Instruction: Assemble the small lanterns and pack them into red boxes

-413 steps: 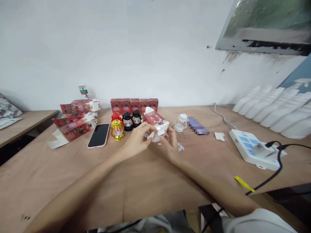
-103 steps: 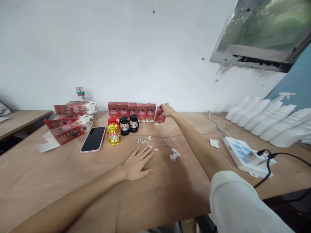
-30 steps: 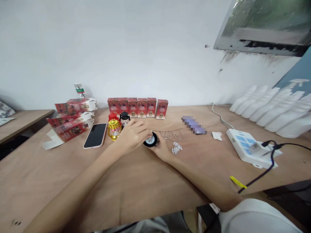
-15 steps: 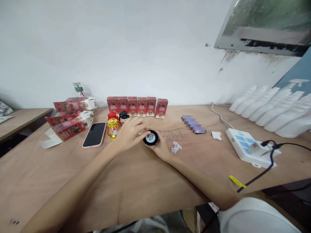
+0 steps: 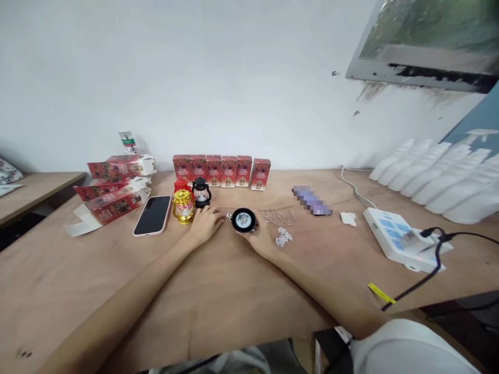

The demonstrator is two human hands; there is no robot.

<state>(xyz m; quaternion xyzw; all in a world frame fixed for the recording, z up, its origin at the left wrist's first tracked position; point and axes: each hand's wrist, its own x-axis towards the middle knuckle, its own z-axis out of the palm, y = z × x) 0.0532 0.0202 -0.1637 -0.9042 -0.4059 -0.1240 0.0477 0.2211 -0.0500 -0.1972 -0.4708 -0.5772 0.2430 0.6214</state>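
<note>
A small black lantern [image 5: 244,221] is gripped in my right hand [image 5: 260,240], its round base turned up toward me. Inside the black ring of that base a whitish compartment with metallic-looking parts shows. My left hand [image 5: 206,224] rests on the table with its fingers a little apart and bent, holding nothing that I can see. Just beyond its fingertips stand another black lantern [image 5: 201,193], a gold lantern [image 5: 183,208] and a partly hidden red lantern [image 5: 181,185]. Several button cells [image 5: 228,215] lie between my left hand and the held lantern, partly covered.
Thin bent wires [image 5: 278,217] and small white plastic pieces [image 5: 283,237] lie right of my hands. Red boxes [image 5: 228,171] line the wall. Opened cartons [image 5: 117,200] and a phone [image 5: 153,216] are left; a purple item [image 5: 312,200], power strip [image 5: 403,239] and white bottles [image 5: 440,182] are right.
The right hand earlier stood a red box by the row. One black lantern has left the group for my right hand. In the last half second my left hand has drawn away leftward from its base.
</note>
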